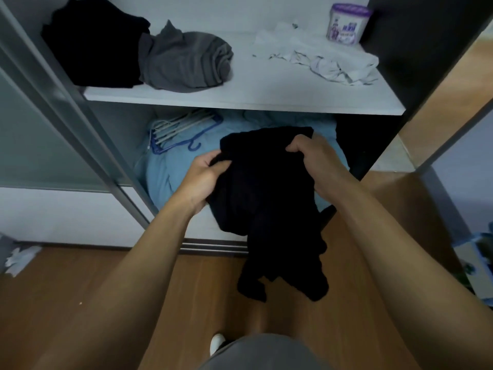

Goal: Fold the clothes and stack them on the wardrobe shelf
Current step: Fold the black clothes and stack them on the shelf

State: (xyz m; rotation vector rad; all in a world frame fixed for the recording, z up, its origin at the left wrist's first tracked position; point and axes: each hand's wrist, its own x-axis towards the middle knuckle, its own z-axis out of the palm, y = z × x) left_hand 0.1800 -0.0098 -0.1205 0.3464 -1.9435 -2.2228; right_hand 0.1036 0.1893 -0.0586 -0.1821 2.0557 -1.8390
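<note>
A black garment (266, 204) hangs bunched in front of the open wardrobe, below the white shelf (240, 102). My left hand (205, 177) grips its upper left edge with curled fingers. My right hand (314, 161) clutches its upper right part. The lower end of the garment dangles over the wooden floor. On the shelf lie a black pile of clothes (93, 44) at the left, a crumpled grey garment (184, 62) beside it, and a crumpled white garment (320, 57) at the right.
A purple-lidded tub (346, 24) stands at the shelf's back right. Under the shelf lies light blue bedding (170, 169) with several hangers (181, 129) on it. A sliding door frame (80, 124) runs along the left. White cloth (21, 259) lies on the floor at left.
</note>
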